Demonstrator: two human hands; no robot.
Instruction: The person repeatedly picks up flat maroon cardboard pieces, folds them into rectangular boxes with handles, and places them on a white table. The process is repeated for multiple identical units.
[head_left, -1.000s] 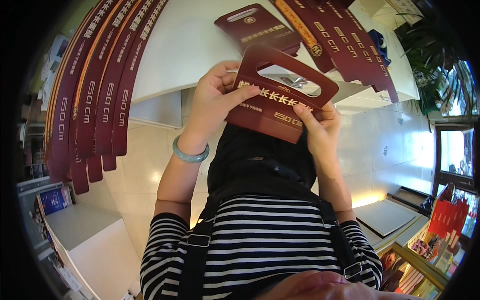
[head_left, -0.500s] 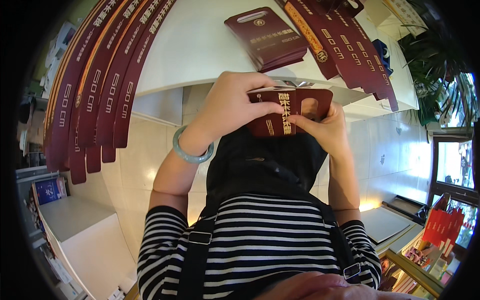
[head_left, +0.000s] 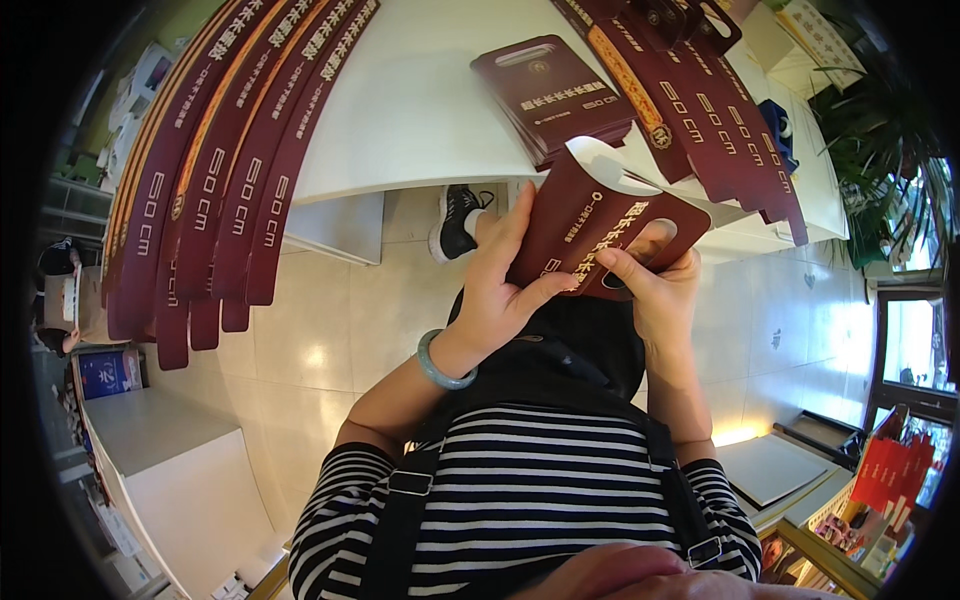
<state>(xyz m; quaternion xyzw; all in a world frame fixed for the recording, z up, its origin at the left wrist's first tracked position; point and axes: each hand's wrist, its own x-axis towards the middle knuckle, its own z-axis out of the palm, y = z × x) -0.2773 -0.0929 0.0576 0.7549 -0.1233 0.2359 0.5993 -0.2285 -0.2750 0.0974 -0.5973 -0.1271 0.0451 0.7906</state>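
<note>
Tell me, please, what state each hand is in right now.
Left hand: closed, holding the maroon card by its left side.
Right hand: closed, holding its handle end.

I have a white tabletop (head_left: 410, 110) in front of me. On my left, long maroon strips (head_left: 212, 180) lie on it in overlapping layers, their ends reaching past the near edge. Further right, a stack of maroon cards (head_left: 560, 95) sits askew, just beside more strips (head_left: 700, 120) that also overlap and overhang the edge on my right.
</note>
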